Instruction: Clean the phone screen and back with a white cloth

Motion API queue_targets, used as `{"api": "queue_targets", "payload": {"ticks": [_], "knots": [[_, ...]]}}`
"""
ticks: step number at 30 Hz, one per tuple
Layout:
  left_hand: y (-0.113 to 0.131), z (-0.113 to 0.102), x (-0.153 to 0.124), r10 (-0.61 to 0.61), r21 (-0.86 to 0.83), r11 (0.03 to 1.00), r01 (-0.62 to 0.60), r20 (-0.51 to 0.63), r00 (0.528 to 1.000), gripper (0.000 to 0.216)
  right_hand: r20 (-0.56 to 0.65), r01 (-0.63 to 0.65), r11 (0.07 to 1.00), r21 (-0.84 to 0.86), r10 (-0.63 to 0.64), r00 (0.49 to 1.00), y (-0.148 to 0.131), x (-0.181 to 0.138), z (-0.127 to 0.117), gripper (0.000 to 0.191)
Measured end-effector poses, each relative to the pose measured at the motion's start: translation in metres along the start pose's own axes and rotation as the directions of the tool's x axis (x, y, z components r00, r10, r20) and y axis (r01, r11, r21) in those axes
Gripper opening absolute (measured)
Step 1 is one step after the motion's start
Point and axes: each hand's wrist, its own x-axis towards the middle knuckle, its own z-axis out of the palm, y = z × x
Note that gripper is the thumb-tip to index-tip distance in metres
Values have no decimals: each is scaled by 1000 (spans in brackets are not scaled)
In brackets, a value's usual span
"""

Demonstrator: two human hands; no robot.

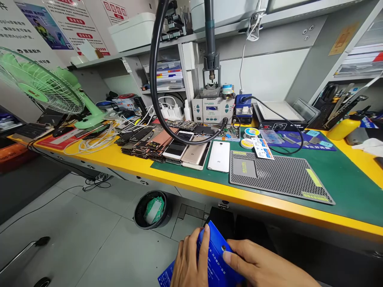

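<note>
Low in front of the workbench, both my hands are on a blue printed package (pixel 214 255) with white lettering and a small round hole near one edge. My left hand (pixel 190 257) lies over its left side, fingers bent around it. On the other side, my right hand (pixel 254 259) pinches the edge beside the hole, thumb on the front face. The package's lower part is hidden by my hands and the frame edge. Nearest on the bench above are a white phone (pixel 218 156) lying face down and a grey perforated mat (pixel 281 179).
A yellow-edged bench (pixel 185 185) runs across, carrying stacked phones (pixel 149 141), a soldering station (pixel 211 109) and coiled white cables (pixel 101 139). A thick black hose (pixel 154 67) arcs over it. A green fan (pixel 38 87) stands left; a black bin (pixel 140 217) sits on the floor.
</note>
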Motion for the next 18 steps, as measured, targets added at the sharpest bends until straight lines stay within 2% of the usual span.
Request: {"api": "queue_targets", "payload": {"ticks": [3,6,9,11,13,14,16,17,18], "knots": [[-7,4,1,-23,-97,995,27,44,999,82,-132,-2,997,77,12,991,11,12,12,43],[-19,15,-3,-74,-235,968,91,83,994,89,-179,0,979,203,37,983,26,39,27,53],[-43,29,-12,-196,-397,889,230,124,973,65,-109,-68,958,278,102,989,43,73,40,68],[-70,37,-18,-339,-507,776,375,166,926,42,-32,-142,930,340,162,986,55,93,45,79],[-109,41,-22,-527,-596,596,538,215,822,32,-9,-175,903,393,194,981,68,108,47,86],[-131,41,-23,-633,-631,478,611,235,738,33,-27,-169,894,415,198,980,75,113,46,86],[-179,39,-20,-808,-704,198,682,276,520,35,-88,-138,886,442,195,977,88,117,42,80],[-203,37,-17,-868,-744,71,665,283,408,33,-110,-126,884,450,195,975,95,118,39,76],[-224,35,-13,-903,-782,-32,623,289,317,31,-123,-122,880,458,199,972,102,117,35,75]]}}
